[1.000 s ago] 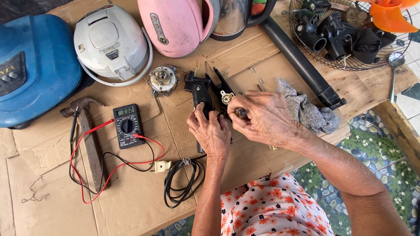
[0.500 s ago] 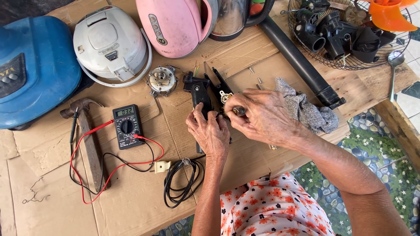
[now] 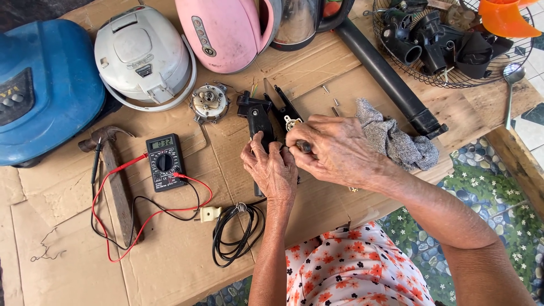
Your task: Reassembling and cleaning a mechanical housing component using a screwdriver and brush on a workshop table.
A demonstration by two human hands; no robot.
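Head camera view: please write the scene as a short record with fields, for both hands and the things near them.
surface: cardboard sheet over a wooden table
left hand: left hand grips the black plastic part
right hand: right hand pinches a small dark piece at that part
right of hands: grey rag, long black tube
left of hands: digital multimeter with red and black leads, hammer
front: coiled black cord with white plug
back: blue appliance, white rice cooker, pink kettle, small round mechanism
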